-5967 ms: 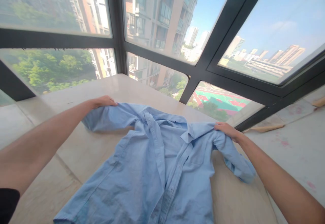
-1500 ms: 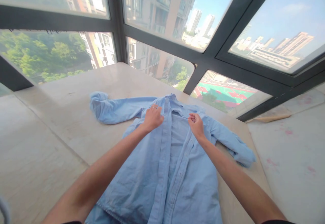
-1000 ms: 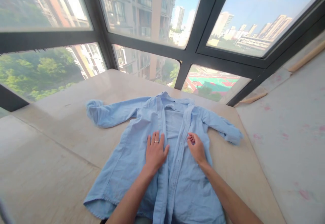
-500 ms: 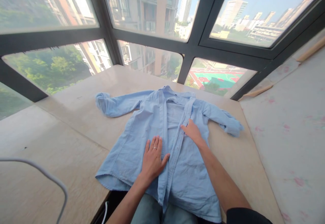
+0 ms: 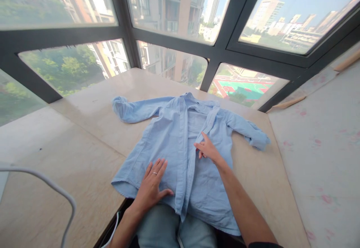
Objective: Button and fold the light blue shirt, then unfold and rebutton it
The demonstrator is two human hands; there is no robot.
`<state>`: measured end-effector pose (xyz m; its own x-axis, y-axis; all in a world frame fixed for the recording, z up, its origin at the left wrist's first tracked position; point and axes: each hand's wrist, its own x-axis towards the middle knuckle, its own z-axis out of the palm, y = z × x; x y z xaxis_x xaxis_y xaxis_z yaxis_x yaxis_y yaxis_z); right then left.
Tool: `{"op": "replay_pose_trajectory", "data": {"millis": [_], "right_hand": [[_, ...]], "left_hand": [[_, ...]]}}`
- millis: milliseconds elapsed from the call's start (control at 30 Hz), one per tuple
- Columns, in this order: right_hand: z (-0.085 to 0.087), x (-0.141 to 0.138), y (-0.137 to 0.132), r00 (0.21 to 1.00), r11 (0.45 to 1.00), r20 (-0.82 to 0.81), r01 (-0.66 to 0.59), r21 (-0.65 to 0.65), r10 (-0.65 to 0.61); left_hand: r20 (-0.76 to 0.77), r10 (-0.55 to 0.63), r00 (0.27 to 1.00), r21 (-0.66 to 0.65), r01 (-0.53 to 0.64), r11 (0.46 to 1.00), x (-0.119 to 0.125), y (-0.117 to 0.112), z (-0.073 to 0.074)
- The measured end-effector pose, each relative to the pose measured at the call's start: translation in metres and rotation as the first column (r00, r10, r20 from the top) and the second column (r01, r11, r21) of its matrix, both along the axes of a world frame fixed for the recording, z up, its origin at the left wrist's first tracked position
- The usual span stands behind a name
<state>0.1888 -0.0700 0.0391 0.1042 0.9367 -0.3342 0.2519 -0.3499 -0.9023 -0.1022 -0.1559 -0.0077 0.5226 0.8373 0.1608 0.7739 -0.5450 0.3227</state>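
A light blue button-up shirt (image 5: 165,135) lies front up with its front unfastened, collar away from me and sleeves spread to both sides. The two front edges run close together toward the hem and part near the collar. My left hand (image 5: 150,184) rests flat on the lower left front panel, fingers stretched and thumb out to the side. Over the right front edge is my right hand (image 5: 207,148), its index finger and thumb apart and the other fingers curled under. No cloth shows gripped in it.
The shirt lies on a pale ledge (image 5: 84,146) beneath dark-framed windows (image 5: 174,39). A floral-papered wall (image 5: 317,158) bounds the right side. At the lower left a white cable (image 5: 53,186) arches up. My legs (image 5: 160,227) are under the shirt's hem.
My left hand has slid left and toward me, away from the front edge. My right hand has shifted slightly left and toward me along the right edge. The view has moved a little.
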Motion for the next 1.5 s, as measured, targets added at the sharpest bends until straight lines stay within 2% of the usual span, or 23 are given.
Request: {"op": "replay_pose_trajectory", "data": {"millis": [133,333,433,533,700,867,933,1000,1067,1200,1267,1333,1367,1433,1500], "right_hand": [[0.006,-0.004,0.006,0.998,0.998,0.048,-0.038,0.043,0.036],[0.002,-0.004,0.033,0.982,0.982,0.147,0.089,0.169,-0.115],[0.000,-0.009,0.042,0.969,0.970,0.170,0.145,0.195,-0.180],[0.000,-0.015,0.041,0.976,0.975,0.144,0.136,0.174,-0.162],[-0.007,-0.020,0.009,0.994,0.991,0.052,0.091,0.096,-0.097],[-0.017,-0.022,-0.046,0.983,0.970,0.017,0.177,0.164,-0.182],[-0.017,-0.024,-0.069,0.984,0.969,0.029,0.170,0.178,-0.178],[-0.015,-0.028,-0.090,0.991,0.979,0.046,0.118,0.168,-0.128],[-0.011,-0.034,-0.108,0.995,0.989,0.072,0.053,0.135,-0.063],[-0.006,-0.047,-0.127,0.984,0.995,0.178,-0.040,0.090,0.023],[-0.005,-0.052,-0.128,0.964,0.993,0.263,-0.072,0.099,0.044],[-0.005,-0.054,-0.126,0.941,0.989,0.335,-0.093,0.117,0.048],[-0.005,-0.054,-0.125,0.935,0.988,0.350,-0.094,0.121,0.047],[-0.004,-0.052,-0.124,0.944,0.990,0.326,-0.086,0.110,0.046],[-0.004,-0.050,-0.125,0.968,0.994,0.245,-0.066,0.082,0.044]], "left_hand": [[-0.039,0.014,0.999,-0.005,-0.014,1.000,-0.015,-0.006,0.003],[0.151,0.064,0.987,0.054,-0.073,0.996,-0.033,-0.004,0.011],[0.194,0.080,0.978,0.026,-0.086,0.996,-0.034,-0.004,0.019],[0.187,0.122,0.975,-0.030,-0.118,0.993,-0.031,-0.008,0.026],[0.178,0.125,0.976,-0.115,-0.106,0.988,-0.018,-0.018,0.035],[0.268,0.074,0.961,-0.268,0.001,0.964,0.009,-0.026,0.047],[0.303,0.074,0.950,-0.326,0.030,0.945,0.022,-0.028,0.048],[0.309,0.127,0.943,-0.366,-0.005,0.930,0.033,-0.031,0.046],[0.290,0.237,0.927,-0.412,-0.103,0.905,0.042,-0.035,0.042],[0.260,0.441,0.859,-0.501,-0.270,0.822,0.055,-0.038,0.038],[0.294,0.475,0.830,-0.541,-0.265,0.798,0.059,-0.036,0.038],[0.388,0.512,0.766,-0.614,-0.199,0.764,0.058,-0.031,0.037],[0.443,0.550,0.708,-0.660,-0.158,0.735,0.055,-0.027,0.037],[0.525,0.659,0.538,-0.733,-0.107,0.672,0.045,-0.019,0.039],[0.563,0.747,0.354,-0.757,-0.143,0.638,0.031,-0.012,0.047]]}}
